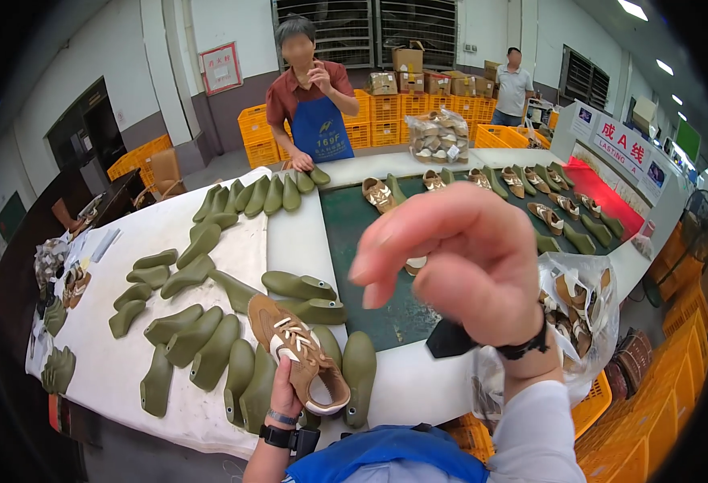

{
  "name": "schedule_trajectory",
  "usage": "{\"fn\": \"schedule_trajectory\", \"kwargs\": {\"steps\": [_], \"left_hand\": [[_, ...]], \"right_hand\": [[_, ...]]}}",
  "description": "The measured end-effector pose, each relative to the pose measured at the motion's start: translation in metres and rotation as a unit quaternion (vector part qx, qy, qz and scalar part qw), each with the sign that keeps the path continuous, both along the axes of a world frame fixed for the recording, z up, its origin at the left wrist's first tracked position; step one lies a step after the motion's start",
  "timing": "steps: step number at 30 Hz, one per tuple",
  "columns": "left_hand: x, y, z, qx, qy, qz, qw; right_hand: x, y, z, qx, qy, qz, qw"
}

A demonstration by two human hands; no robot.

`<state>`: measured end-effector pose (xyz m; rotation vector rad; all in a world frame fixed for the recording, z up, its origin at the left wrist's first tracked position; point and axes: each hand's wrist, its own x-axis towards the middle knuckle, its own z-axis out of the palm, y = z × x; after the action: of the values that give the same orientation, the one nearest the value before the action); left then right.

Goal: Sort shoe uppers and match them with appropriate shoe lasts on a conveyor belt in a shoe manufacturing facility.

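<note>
My left hand (284, 392) is closed round the side of a brown suede sneaker (299, 342) with white laces and white side panels. The sneaker lies tilted over several olive-green shoe lasts (213, 354), its heel opening toward me. Raised high over the green work surface (354, 241), my right hand (475, 266) has its fingers bent and its thumb apart from them; nothing shows in it. A dark band circles that wrist. More lasts stand and lie on the white-covered table (121, 386) to the left.
Sneakers and lasts stand paired in rows (559, 217) on the green surface. A clear bag of sneakers (583, 314) sits at the right, beside yellow crates (660, 419). Across the table, a person in a blue apron (318, 121) touches a last. Another bag (438, 138) stands farther back.
</note>
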<state>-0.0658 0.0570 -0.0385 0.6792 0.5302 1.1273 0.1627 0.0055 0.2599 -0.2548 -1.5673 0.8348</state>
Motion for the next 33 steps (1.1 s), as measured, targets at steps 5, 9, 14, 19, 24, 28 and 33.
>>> {"fn": "schedule_trajectory", "kwargs": {"steps": [5,9,14,19,24,28,33], "left_hand": [[-0.004,0.004,0.001,-0.002,-0.018,0.055,0.998],[-0.01,0.003,0.015,0.042,0.02,0.119,0.992],[0.005,0.0,0.017,0.144,0.124,0.18,0.965],[0.016,-0.001,0.024,0.137,0.066,0.141,0.978],[0.016,-0.01,0.031,0.116,0.081,0.129,0.982],[0.013,-0.021,0.032,0.227,0.197,0.17,0.938],[0.024,-0.027,0.023,0.251,0.187,0.148,0.938]], "right_hand": [[-0.026,0.032,-0.124,-0.258,-0.135,0.037,0.956],[-0.06,0.02,-0.231,-0.218,-0.315,-0.019,0.924],[-0.07,0.023,-0.259,-0.108,-0.329,-0.067,0.936],[-0.06,0.018,-0.248,0.012,-0.358,-0.098,0.929],[-0.056,0.023,-0.258,-0.226,-0.287,0.042,0.93],[-0.046,0.034,-0.267,-0.489,-0.031,0.319,0.811],[-0.05,0.037,-0.271,-0.567,0.26,0.426,0.655]]}}
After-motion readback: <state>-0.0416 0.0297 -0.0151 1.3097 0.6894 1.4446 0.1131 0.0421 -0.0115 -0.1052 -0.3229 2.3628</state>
